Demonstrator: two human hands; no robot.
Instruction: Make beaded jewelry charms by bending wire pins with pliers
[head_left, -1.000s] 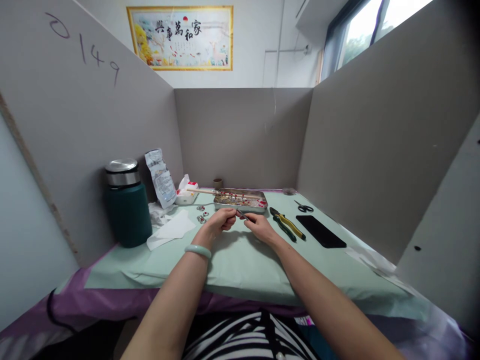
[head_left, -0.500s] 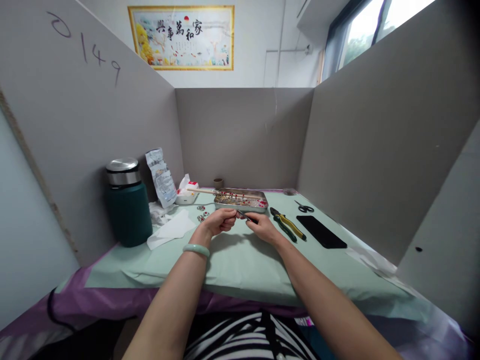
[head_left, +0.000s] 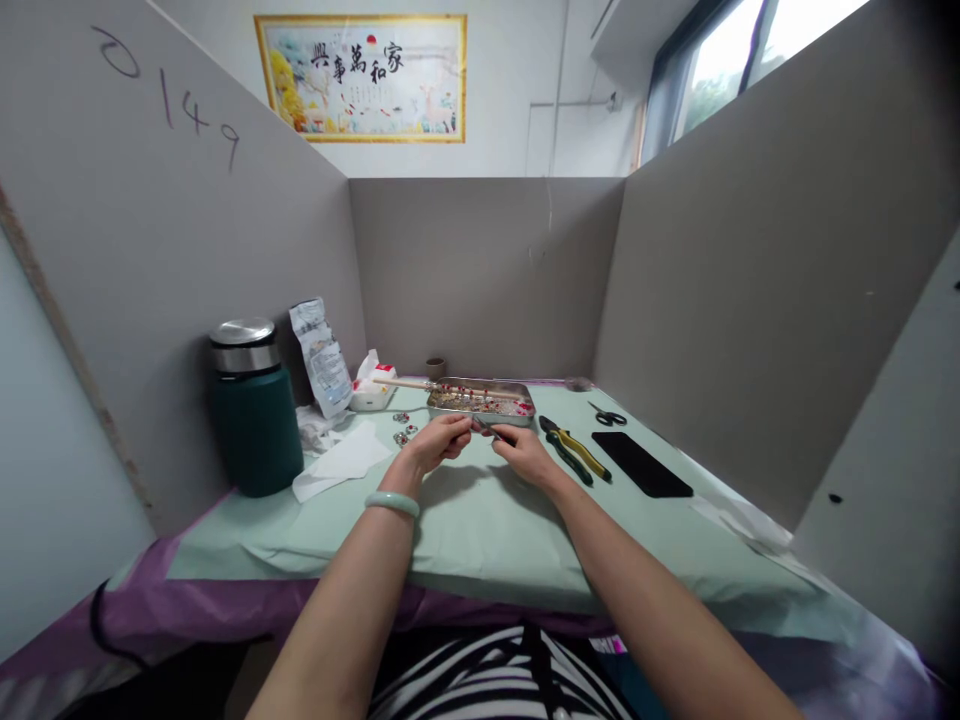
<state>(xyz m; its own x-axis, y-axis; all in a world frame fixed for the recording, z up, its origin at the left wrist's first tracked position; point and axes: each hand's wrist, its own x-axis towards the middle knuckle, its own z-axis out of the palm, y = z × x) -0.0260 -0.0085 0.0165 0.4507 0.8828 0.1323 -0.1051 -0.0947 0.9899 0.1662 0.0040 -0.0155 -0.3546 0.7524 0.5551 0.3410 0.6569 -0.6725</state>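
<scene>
My left hand (head_left: 439,443), with a pale green bangle (head_left: 391,502) on its wrist, is closed in a pinch just in front of the metal tray. What its fingertips hold is too small to make out. Facing it, my right hand (head_left: 527,456) is wrapped round a slim tool (head_left: 491,431) with a metal tip and dark handle, its exact kind unclear. The tool's tip points at the left fingertips and seems to meet them. Directly behind both hands lies the shallow metal tray (head_left: 525,418), holding red beads and small metallic pieces. Several small red-and-silver ornaments (head_left: 405,436) rest left of my left hand.
Yellow-and-green pliers (head_left: 576,450), black scissors (head_left: 608,415) and a black phone-like slab (head_left: 642,465) lie on the right. At left stand a green thermos (head_left: 255,430), a foil pouch (head_left: 321,358) and a tissue pack (head_left: 373,386), near white paper (head_left: 341,462). Grey partitions (head_left: 487,270) enclose the table.
Both hands stay almost in place, with only a slight shift of the fingers and the tool tip. The camera view has moved a little.
</scene>
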